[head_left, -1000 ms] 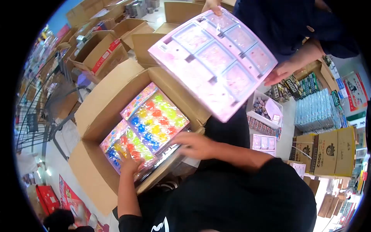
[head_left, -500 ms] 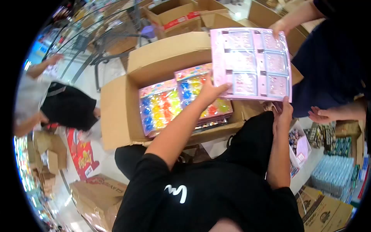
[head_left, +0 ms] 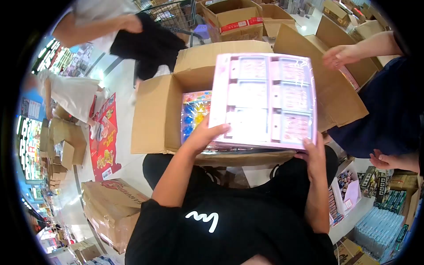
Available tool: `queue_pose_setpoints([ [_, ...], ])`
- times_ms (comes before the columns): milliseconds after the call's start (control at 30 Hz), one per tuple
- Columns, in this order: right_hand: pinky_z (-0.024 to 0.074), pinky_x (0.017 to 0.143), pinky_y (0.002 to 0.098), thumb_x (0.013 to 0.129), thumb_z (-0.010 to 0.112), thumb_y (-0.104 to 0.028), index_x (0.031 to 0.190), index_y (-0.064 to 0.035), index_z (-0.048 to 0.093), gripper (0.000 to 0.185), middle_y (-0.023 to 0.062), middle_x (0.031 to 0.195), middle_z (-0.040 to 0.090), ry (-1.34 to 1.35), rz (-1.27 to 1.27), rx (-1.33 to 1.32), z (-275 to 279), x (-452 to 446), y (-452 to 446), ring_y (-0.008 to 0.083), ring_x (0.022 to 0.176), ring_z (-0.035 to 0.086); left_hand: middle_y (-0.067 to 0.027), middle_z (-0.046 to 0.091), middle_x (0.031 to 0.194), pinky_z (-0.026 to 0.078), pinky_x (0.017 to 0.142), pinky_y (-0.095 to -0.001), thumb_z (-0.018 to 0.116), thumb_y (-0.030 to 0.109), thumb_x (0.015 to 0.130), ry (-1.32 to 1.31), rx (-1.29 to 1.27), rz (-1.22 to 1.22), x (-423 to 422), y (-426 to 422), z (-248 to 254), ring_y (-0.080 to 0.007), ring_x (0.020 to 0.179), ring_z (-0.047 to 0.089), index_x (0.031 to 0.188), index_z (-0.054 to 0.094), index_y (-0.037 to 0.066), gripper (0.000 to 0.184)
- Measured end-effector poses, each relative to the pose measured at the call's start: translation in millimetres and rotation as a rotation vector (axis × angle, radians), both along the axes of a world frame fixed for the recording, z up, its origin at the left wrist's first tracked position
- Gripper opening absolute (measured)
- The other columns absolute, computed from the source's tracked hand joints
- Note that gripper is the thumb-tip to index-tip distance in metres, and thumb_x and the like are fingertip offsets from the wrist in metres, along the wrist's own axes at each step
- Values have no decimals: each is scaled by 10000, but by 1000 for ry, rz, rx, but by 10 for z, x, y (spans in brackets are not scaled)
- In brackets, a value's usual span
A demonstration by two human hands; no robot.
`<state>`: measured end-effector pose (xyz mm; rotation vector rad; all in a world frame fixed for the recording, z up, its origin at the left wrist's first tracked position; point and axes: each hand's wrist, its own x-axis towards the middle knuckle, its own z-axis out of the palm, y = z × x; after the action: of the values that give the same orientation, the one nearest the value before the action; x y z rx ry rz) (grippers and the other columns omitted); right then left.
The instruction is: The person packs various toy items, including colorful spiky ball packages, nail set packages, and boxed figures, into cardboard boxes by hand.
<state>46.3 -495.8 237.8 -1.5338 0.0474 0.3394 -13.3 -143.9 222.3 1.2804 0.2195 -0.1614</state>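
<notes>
the pink pack (head_left: 274, 99) is over the open box (head_left: 154, 115), clamped by the left hand (head_left: 201, 136) at eight o'clock and right hand (head_left: 315, 158) at five, judged light, fairly stiff, slippery-wrapped and dentable, best held by its edges.

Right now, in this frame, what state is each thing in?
Pink pack: held in both hands, over the carton's opening
Left hand: gripping the pack's lower left edge
Right hand: gripping its lower right corner
Carton: open, flaps spread
Colourful pack: inside the carton, partly hidden
Red-taped box: open
Co-worker's upper hand: empty, off the pack
</notes>
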Motion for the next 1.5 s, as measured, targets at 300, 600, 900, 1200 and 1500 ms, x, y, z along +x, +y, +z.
queue_pose_setpoints([
  [300, 399, 1084, 389, 928, 580, -163, 1484, 29, 374, 622, 179, 1368, 537, -229, 213, -174, -706, 360, 514, 336, 1272, 512, -144, 657, 1251, 556, 913, -363, 783, 245, 876, 343, 351, 26, 167, 394, -584, -224, 1076, 655, 1404, 494, -3, 652],
  [600, 316, 1161, 527, 846, 690, -175, 1454, 41, 394, 710, 386, 1537, 249, -607, 212, -924, -940, -4, 636, 541, 1392, 329, -153, 627, 1305, 474, 1048, -392, 791, 234, 876, 109, 420, -117, 133, 360, -861, -243, 1197, 600, 1446, 435, -19, 718],
  [900, 374, 1118, 520, 822, 721, -283, 1405, 3, 483, 691, 355, 1513, 306, -554, 180, -973, -912, -15, 711, 498, 1328, 429, -151, 603, 1317, 476, 1020, -371, 796, 221, 857, 63, 298, -162, 100, 404, -1034, -249, 1197, 582, 1494, 320, -14, 829],
  [1200, 404, 1094, 482, 818, 709, -240, 1326, 27, 523, 604, 307, 1420, 415, -610, 140, -747, -916, -27, 649, 476, 1281, 464, -132, 626, 1277, 514, 951, -345, 774, 70, 814, -51, 326, -64, 112, 508, -1219, -242, 1126, 624, 1454, 410, -15, 741],
  [1500, 484, 992, 444, 828, 738, -345, 1405, -29, 504, 698, 245, 1243, 636, -395, 318, -658, -717, -3, 598, 395, 1147, 622, -119, 660, 1203, 536, 819, -304, 634, -45, 799, 74, 325, 402, 148, 774, -1211, -171, 981, 647, 1400, 527, 10, 613],
])
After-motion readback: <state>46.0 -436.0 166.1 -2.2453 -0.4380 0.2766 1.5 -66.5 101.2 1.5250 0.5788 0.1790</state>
